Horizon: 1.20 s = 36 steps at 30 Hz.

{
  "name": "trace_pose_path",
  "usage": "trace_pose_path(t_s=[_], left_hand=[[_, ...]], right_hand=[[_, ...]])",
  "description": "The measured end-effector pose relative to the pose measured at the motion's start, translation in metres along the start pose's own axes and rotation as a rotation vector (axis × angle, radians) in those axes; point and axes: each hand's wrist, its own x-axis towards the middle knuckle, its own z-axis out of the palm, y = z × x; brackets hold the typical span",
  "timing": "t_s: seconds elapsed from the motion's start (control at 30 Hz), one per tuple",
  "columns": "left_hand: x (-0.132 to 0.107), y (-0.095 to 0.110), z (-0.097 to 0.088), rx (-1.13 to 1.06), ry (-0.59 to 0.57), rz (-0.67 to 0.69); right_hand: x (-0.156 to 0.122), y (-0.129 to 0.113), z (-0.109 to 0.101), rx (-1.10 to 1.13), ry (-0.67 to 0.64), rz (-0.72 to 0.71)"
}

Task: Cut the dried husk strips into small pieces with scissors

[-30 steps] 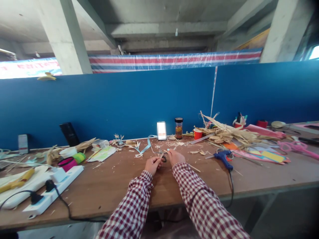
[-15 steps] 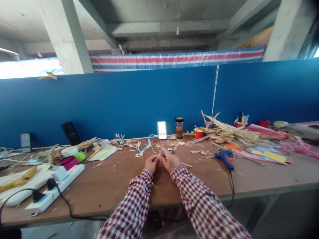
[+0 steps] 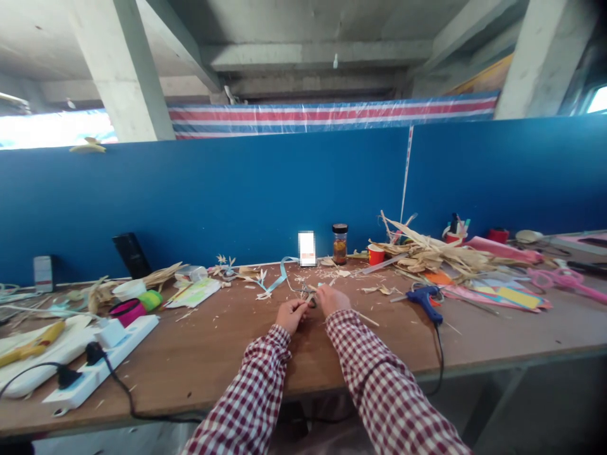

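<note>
My left hand (image 3: 292, 315) is closed in a pinch over the middle of the table, its thumb and fingertips together on something too small to make out. Close on its right, my right hand (image 3: 334, 300) has its fingers curled toward the left fingertips; what they grip is hidden. Between the hands shows a small dark, looped object (image 3: 312, 302), not clear enough to name. A thin pale stick (image 3: 368, 320) juts out on the right side of my right wrist; I cannot tell whether it is held. Light blue ribbon (image 3: 281, 278) lies behind the hands.
A lit phone (image 3: 307, 248) and a lidded jar (image 3: 340, 244) stand by the blue partition. To the right are dry husks (image 3: 441, 253), a blue glue gun (image 3: 427, 302) and pink scissors (image 3: 564, 281). A power strip (image 3: 102, 363) with cords lies left. Shavings litter the tabletop.
My hands have moved slightly apart, the right one turning and shifting right and away from me. The dark looped object shows more between them. The pale stick sits farther right.
</note>
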Motion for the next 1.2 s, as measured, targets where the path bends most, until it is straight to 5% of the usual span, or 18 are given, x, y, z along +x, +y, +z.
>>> trace_pose_path(t_s=[0.13,0.43,0.83,1.2], left_hand=[[0.0,0.0,-0.001,-0.008,0.016,-0.019],[-0.004,0.005,0.002,-0.007,0.016,0.022],[0.0,0.0,-0.004,-0.125,0.199,0.017],[-0.002,0.006,-0.001,-0.113,0.106,0.005]], right_hand=[[0.001,0.009,-0.014,-0.029,0.095,0.028],[-0.014,-0.02,-0.012,-0.002,0.109,-0.267],[-0.015,-0.018,-0.009,-0.055,0.013,-0.271],[-0.017,-0.021,-0.011,0.001,0.062,-0.239]])
